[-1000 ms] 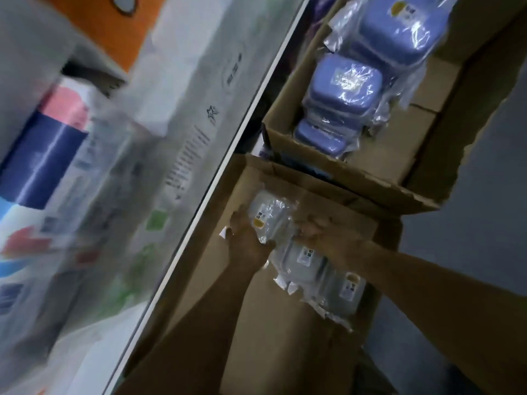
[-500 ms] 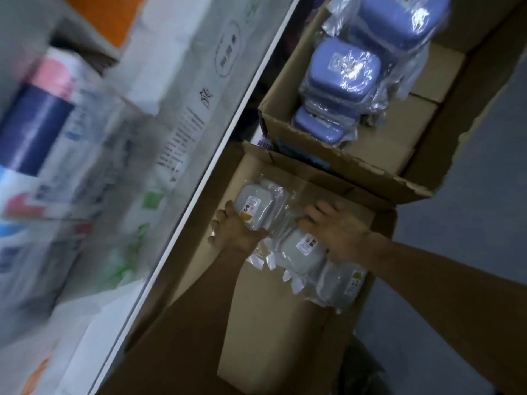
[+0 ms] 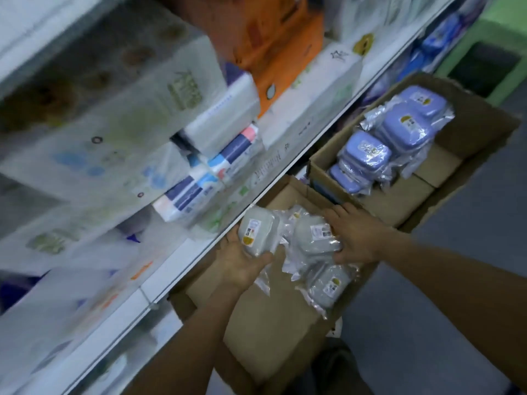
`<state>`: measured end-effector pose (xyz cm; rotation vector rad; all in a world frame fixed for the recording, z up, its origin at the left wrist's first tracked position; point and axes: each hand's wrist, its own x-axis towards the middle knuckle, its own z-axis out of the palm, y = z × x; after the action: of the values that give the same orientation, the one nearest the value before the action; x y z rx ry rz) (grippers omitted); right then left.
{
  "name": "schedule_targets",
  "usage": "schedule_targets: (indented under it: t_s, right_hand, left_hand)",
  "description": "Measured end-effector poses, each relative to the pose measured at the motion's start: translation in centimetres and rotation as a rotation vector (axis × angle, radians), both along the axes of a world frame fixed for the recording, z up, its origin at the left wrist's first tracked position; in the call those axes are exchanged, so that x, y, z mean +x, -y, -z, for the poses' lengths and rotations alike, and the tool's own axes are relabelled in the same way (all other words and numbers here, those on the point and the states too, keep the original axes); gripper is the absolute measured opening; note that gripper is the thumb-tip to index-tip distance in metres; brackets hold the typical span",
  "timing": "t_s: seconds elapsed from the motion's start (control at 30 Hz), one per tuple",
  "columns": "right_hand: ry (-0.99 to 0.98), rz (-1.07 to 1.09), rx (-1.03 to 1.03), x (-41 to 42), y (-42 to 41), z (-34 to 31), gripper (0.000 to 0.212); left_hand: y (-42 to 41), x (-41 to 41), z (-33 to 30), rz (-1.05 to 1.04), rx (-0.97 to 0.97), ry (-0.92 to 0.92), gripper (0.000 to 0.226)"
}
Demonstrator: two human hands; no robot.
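Head view: half a second ago the left hand (image 3: 242, 263) sat low against the side of the first grey case (image 3: 255, 232). Now it lies palm up beneath that case, which has risen above the near cardboard box (image 3: 271, 323) at its shelf-side edge. The right hand (image 3: 356, 238), which lay flat across the row before, now clasps the second grey case (image 3: 316, 236) over the middle of the box. Far more of the shelf (image 3: 256, 195) beside the box has come into view.

The cases are rounded-corner oblongs of pale grey plastic, each sealed in a crinkled, glossy clear bag with a white label and a yellow sticker. The third grey case (image 3: 330, 283) lies on the box at its aisle-side edge. The box is matt brown card with folded flaps. Beyond it, an open carton (image 3: 399, 201) holds lilac cases (image 3: 405, 129) of the same shape, bagged alike.

The left forearm reaches up from below, fingers under the first case and thumb curled over its near end. The right arm comes in from the aisle side, fingers spread over the second case's far edge and thumb pressed to its near end.
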<state>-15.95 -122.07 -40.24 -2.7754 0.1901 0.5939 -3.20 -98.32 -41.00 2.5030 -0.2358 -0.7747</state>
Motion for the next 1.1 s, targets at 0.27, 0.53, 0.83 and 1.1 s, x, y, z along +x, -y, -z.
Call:
schedule_targets:
  t_s: [0.27,0.53,0.83,1.1]
  right_hand:
    - [0.114,0.002,0.053,-0.6,-8.2,-11.6,0.093]
    - [0.283,-0.095,0.063,-0.6,-20.9,-20.5,0.094]
    - [0.454,-0.321,0.066,2.8,-32.1,-30.6,0.088]
    - [0.700,-0.057,0.268,7.4,-38.6,-37.4,0.067]
  left_hand:
    - [-9.7,-2.2,-12.0,-0.054,-0.207,0.047,0.087]
    - [-25.3,-5.6,-23.2,-0.089,-0.322,0.197,0.071]
    - [-37.7,-9.0,-33.3,-0.265,-0.398,0.429,0.073]
    - [-41.2,-9.7,-38.3,-0.553,-0.576,0.569,0.069]
